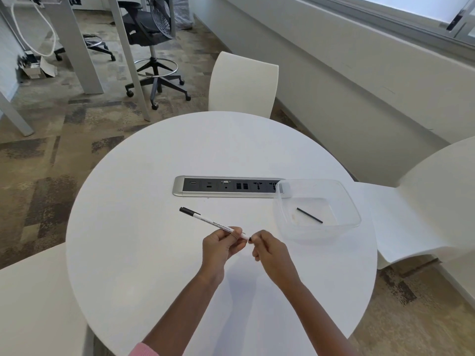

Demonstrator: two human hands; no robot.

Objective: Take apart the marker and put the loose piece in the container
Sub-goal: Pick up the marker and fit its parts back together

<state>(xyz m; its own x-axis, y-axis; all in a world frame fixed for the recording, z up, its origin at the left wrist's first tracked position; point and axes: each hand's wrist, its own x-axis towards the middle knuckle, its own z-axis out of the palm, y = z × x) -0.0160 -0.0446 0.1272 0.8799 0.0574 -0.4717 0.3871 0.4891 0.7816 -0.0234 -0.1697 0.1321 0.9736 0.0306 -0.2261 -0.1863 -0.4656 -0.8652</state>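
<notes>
A white marker [209,221] with a black cap at its far left end is held above the round white table [144,227]. My left hand [219,246] grips its near end. My right hand [268,249] pinches the small black end piece of the marker, right beside my left fingers. A clear plastic container [352,201] stands to the right on the table. A thin black stick [309,215] lies inside it.
A silver power and data socket strip [226,186] is set into the table's middle, partly behind the container. White chairs [243,83] stand at the far side, right and near left. An office chair [151,34] stands on the carpet beyond.
</notes>
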